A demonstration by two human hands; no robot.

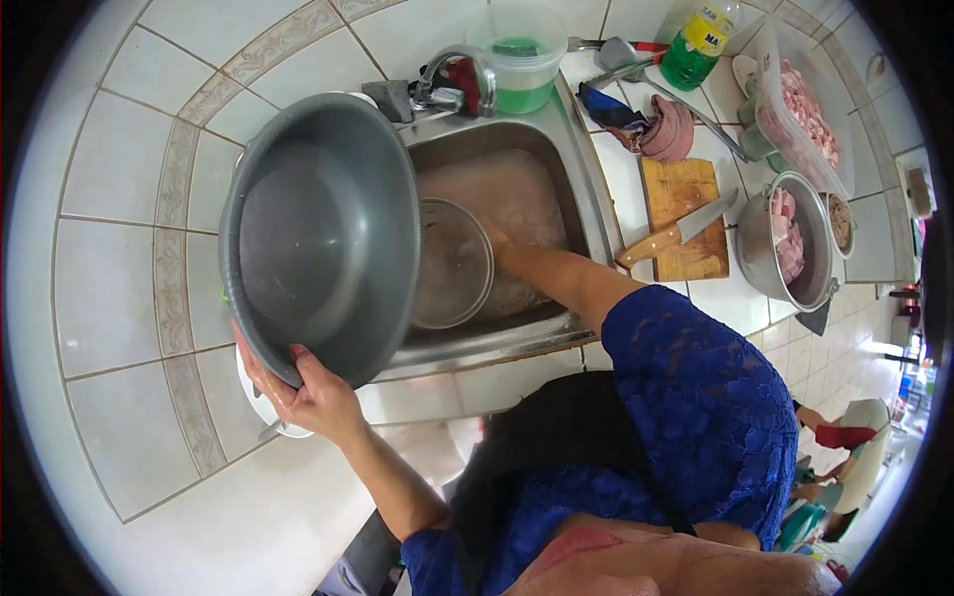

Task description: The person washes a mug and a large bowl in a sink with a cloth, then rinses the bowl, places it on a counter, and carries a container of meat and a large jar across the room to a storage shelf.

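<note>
My left hand grips the lower rim of a large grey plastic basin, thumb inside and fingers behind. The basin is tilted with its inside facing me, over the left part of the sink, and holds nothing that I can see. My right hand reaches into the stainless steel sink, beside the rim of a round thin-rimmed vessel. Cloudy water stands in the sink. The fingers of my right hand are hidden by the water and the vessel, so their grip does not show.
A faucet and a tub of green liquid stand behind the sink. To the right, a knife lies on a wooden cutting board, near a metal pot and a plastic container, both holding raw meat. Other people are farther right.
</note>
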